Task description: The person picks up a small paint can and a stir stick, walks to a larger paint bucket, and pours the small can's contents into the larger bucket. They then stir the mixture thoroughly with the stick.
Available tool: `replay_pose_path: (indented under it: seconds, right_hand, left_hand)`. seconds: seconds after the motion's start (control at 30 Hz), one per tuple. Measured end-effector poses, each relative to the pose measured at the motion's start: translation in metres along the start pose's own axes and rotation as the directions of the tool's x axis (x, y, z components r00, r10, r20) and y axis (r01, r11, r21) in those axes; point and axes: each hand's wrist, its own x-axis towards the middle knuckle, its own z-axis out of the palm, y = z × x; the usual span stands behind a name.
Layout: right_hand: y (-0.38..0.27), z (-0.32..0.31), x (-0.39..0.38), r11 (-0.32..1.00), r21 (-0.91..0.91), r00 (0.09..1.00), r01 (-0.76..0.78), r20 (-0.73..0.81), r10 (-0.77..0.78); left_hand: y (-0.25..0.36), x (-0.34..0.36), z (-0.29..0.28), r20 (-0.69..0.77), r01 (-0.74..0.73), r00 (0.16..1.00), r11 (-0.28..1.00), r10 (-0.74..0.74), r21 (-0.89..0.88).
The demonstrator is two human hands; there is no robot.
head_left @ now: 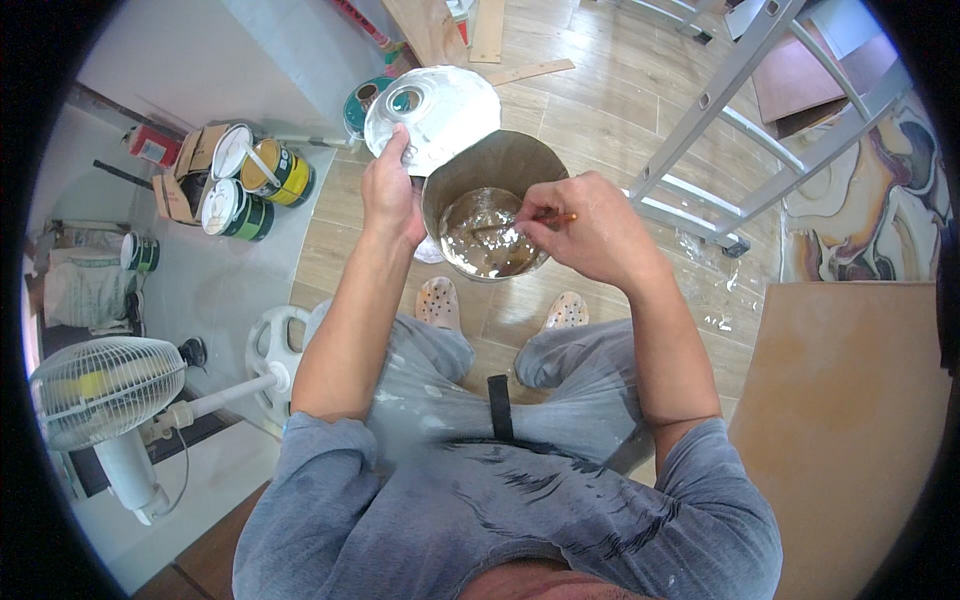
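Between my arms is a deep, round grey-brown bucket (545,155) with shiny, brownish clear liquid (480,235) in its bottom. My left hand (390,195) grips a white-smeared round lid (445,125) with a raised ring around an opening. The thumb lies on its face, while the other fingers are mostly hidden. The lid is beside and partly over the bucket's far left rim. Over the right side of the bucket, my right hand (585,225) pinches a thin tool with an orange-brown handle (560,217). Its lower end points toward the liquid; I cannot make out its tip.
An aluminium ladder (715,190) stands at right, beside a brown board (840,430) and a swirl-patterned panel (865,190). Several paint cans (280,175) are at left, with a white fan (110,390) nearer. Wood strips (530,72) lie beyond the bucket.
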Motion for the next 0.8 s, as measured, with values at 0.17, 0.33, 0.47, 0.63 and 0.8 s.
replay_pose_path:
  seconds: [0.17, 0.33, 0.47, 0.63, 0.8]
  right_hand:
    - [-0.0003, -0.0021, 0.0016, 0.996, -0.075, 0.999, -0.040, -0.020, 0.039]
    - [0.0024, -0.0008, 0.0022, 0.995, -0.083, 0.998, -0.054, -0.039, 0.051]
    - [-0.0013, -0.0003, 0.0004, 0.999, -0.051, 0.999, -0.003, 0.035, 0.005]
    - [0.0015, 0.0039, 0.0043, 0.993, -0.119, 0.996, 0.013, -0.085, -0.024]
    - [-0.0018, 0.0041, 0.0031, 0.970, -0.239, 0.995, 0.038, -0.083, -0.060]
  left_hand:
    - [0.0062, -0.0075, 0.0059, -0.017, 0.009, 1.000, 1.000, -0.009, -0.024]
    - [0.0043, -0.0057, 0.0038, -0.009, -0.007, 1.000, 1.000, 0.006, -0.031]
    - [0.0044, -0.0041, 0.0029, -0.013, 0.000, 1.000, 0.999, 0.000, -0.041]
    - [0.0055, -0.0062, 0.0043, -0.002, 0.011, 1.000, 0.999, -0.011, -0.040]
    - [0.0027, -0.0043, 0.0068, -0.049, 0.011, 0.999, 1.000, -0.012, -0.015]
